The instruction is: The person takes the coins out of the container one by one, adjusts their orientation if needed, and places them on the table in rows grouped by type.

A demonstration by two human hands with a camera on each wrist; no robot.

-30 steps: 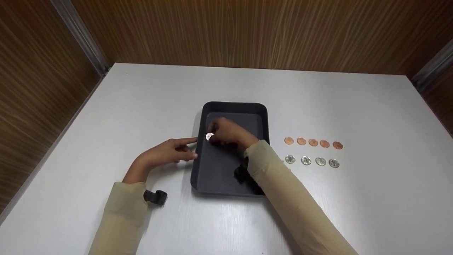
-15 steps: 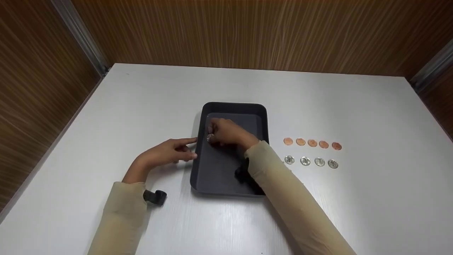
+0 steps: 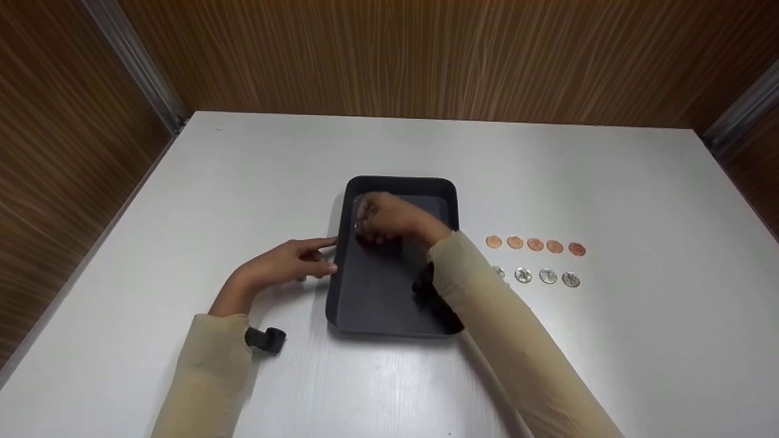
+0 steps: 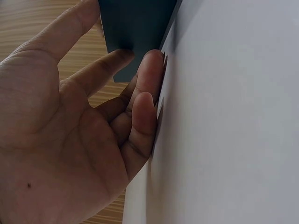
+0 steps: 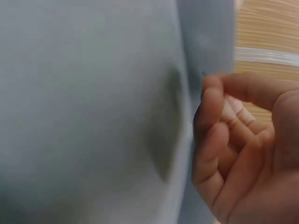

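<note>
The left hand (image 3: 277, 267) is resting on the table (image 3: 243, 182) toward its left edge, fingers (image 4: 145, 93) loosely stretched out and touching the left wall of the black tray (image 3: 341, 292) mid-table. Over the tray's far left part, the right hand (image 3: 389, 219) is hovering with fingers (image 5: 210, 121) curled; whether they are pinching a coin I cannot tell. Toward the right edge, five copper coins (image 3: 535, 244) are lying in a row, silver coins (image 3: 548, 277) just nearer.

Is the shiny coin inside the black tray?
Cannot tell. The right hand hovers over the tray, hiding whatever lies beneath it.
</note>
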